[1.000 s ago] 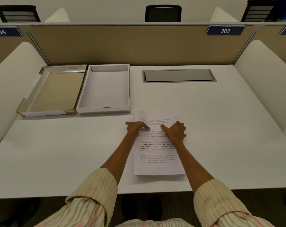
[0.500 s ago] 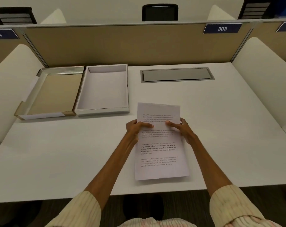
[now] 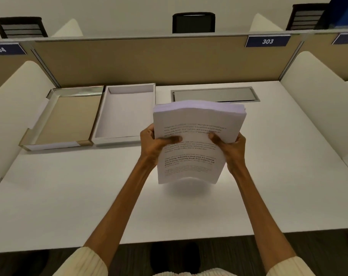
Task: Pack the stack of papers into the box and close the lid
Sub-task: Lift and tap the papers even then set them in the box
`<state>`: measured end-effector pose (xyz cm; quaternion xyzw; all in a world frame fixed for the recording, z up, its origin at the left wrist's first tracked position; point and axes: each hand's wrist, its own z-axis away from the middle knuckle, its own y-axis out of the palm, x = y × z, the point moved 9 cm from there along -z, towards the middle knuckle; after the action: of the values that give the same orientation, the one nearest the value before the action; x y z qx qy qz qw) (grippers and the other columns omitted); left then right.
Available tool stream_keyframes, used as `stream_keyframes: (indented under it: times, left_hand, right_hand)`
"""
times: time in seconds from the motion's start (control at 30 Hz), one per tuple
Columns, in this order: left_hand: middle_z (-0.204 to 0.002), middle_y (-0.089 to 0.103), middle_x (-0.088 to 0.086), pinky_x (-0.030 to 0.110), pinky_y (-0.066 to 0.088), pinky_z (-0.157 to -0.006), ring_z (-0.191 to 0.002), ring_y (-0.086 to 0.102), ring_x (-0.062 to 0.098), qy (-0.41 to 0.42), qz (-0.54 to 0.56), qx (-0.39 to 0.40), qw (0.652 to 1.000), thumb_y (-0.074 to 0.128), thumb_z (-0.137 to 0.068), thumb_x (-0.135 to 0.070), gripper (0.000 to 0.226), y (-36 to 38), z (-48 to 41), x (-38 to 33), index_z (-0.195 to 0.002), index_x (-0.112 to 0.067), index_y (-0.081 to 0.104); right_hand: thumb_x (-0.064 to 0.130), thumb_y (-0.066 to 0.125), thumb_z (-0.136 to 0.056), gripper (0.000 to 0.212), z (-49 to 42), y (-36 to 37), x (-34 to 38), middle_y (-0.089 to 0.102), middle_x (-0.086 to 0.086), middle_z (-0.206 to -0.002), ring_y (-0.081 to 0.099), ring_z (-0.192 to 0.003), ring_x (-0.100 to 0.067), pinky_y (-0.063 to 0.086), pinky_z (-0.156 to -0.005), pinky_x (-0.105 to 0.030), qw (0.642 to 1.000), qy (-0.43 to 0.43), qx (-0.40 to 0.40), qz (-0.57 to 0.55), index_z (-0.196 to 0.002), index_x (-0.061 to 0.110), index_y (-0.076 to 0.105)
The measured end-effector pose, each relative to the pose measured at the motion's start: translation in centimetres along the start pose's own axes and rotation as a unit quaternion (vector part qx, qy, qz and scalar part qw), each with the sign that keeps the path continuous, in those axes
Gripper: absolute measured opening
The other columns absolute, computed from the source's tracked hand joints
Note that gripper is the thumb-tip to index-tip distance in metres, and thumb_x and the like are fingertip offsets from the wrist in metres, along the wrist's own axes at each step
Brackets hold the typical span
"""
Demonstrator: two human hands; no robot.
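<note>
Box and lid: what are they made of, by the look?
White box: likely matte white cardboard, thin folded walls with creased corners. Lid, lying open side up to its left: cardboard too, plain tan inside, with a shiny silvery strip on its far wall, perhaps foil or glossy laminate; cannot tell which.

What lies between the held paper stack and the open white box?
Nothing: the head view shows only bare desk between the paper stack and the white box.
</note>
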<state>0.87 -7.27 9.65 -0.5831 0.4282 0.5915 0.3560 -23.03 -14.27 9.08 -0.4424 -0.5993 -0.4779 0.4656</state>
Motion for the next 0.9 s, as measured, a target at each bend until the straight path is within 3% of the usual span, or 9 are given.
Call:
stream_keyframes:
  times: [0.23,0.3,0.4,0.47,0.53,0.6,0.7,0.8,0.9]
  left_hand:
    - [-0.091,0.078,-0.016,0.021,0.060,-0.062,-0.085,0.075,0.012,0.021,-0.039,0.012,0.999,0.084,-0.060,-0.014,0.049,-1.3,1.9,1.7,-0.104,-0.031,0.070]
    - [-0.092,0.076,-0.015,0.020,0.059,-0.063,-0.085,0.074,0.011,0.052,-0.060,0.031,0.996,0.085,-0.062,-0.025,0.052,-0.7,1.6,-0.1,-0.110,-0.024,0.065]
    - [-0.081,0.068,-0.010,0.018,0.055,-0.060,-0.073,0.070,0.007,0.091,-0.012,-0.037,0.995,0.068,-0.073,-0.045,0.044,-0.5,1.3,-3.3,-0.100,-0.012,0.058]
    - [-0.073,0.063,-0.012,0.017,0.051,-0.057,-0.068,0.065,0.004,0.099,-0.002,-0.112,0.989,0.060,-0.081,-0.046,0.039,-0.5,1.2,-4.4,-0.091,-0.008,0.057]
    - [-0.073,0.059,-0.012,0.020,0.051,-0.059,-0.069,0.062,0.006,0.097,-0.027,-0.171,0.980,0.068,-0.081,-0.035,0.024,-0.4,1.3,-4.7,-0.086,-0.015,0.055]
    - [-0.075,0.059,-0.013,0.020,0.052,-0.062,-0.071,0.061,0.007,0.099,-0.035,-0.179,0.978,0.072,-0.081,-0.026,0.023,-0.3,1.2,-4.5,-0.087,-0.025,0.050]
    - [-0.074,0.062,-0.025,0.015,0.052,-0.059,-0.072,0.066,-0.001,0.116,-0.033,-0.163,0.979,0.073,-0.078,-0.051,0.035,-0.6,1.2,-4.6,-0.093,-0.033,0.047]
    - [-0.085,0.064,-0.031,0.010,0.053,-0.055,-0.077,0.071,-0.002,0.126,0.000,-0.128,0.984,0.060,-0.061,-0.083,0.075,-0.9,1.9,-3.4,-0.113,-0.031,0.043]
    - [-0.092,0.068,-0.018,0.019,0.058,-0.059,-0.077,0.072,0.004,0.098,0.020,-0.074,0.992,0.068,-0.054,-0.081,0.103,-0.8,2.8,0.0,-0.124,-0.010,0.044]
  right_hand:
    - [0.023,0.087,-0.063,0.033,2.4,0.7,-2.2,0.078,0.012,-0.087,0.074,-0.077,-0.007,0.057,-0.059,-0.018,1.000,0.012,-0.002,0.021,-0.092,0.030,0.072]
    - [0.037,0.086,-0.060,0.040,2.1,0.7,-1.1,0.077,0.014,-0.085,0.073,-0.076,-0.005,0.056,-0.059,-0.017,1.000,-0.001,-0.005,0.020,-0.095,0.029,0.070]
    - [0.058,0.069,-0.074,0.036,1.5,0.8,1.6,0.071,0.018,-0.074,0.066,-0.067,0.002,0.050,-0.057,-0.011,0.998,-0.048,-0.045,-0.002,-0.089,0.026,0.066]
    - [0.046,0.060,-0.086,0.024,1.0,0.9,2.9,0.066,0.019,-0.069,0.060,-0.063,0.003,0.046,-0.056,-0.010,0.992,-0.079,-0.099,0.004,-0.080,0.023,0.065]
    - [0.032,0.059,-0.087,0.023,0.8,0.7,3.5,0.061,0.017,-0.061,0.058,-0.057,0.003,0.044,-0.052,-0.009,0.984,-0.090,-0.153,0.010,-0.074,0.014,0.063]
    - [0.027,0.057,-0.087,0.028,0.7,0.8,3.5,0.058,0.011,-0.061,0.057,-0.053,0.005,0.042,-0.049,-0.006,0.982,-0.094,-0.166,0.010,-0.076,0.001,0.063]
    - [0.041,0.057,-0.088,0.038,0.5,1.0,3.8,0.061,0.007,-0.068,0.059,-0.060,0.003,0.044,-0.053,-0.009,0.986,-0.101,-0.129,0.015,-0.081,0.003,0.062]
    - [0.069,0.064,-0.072,0.057,0.8,1.1,3.3,0.066,0.010,-0.091,0.063,-0.079,-0.001,0.048,-0.060,-0.013,0.992,-0.114,-0.049,0.011,-0.096,0.018,0.064]
    - [0.054,0.087,-0.052,0.053,1.7,0.6,0.9,0.074,0.011,-0.086,0.069,-0.076,-0.003,0.054,-0.058,-0.017,0.998,-0.063,-0.012,0.018,-0.092,0.024,0.070]
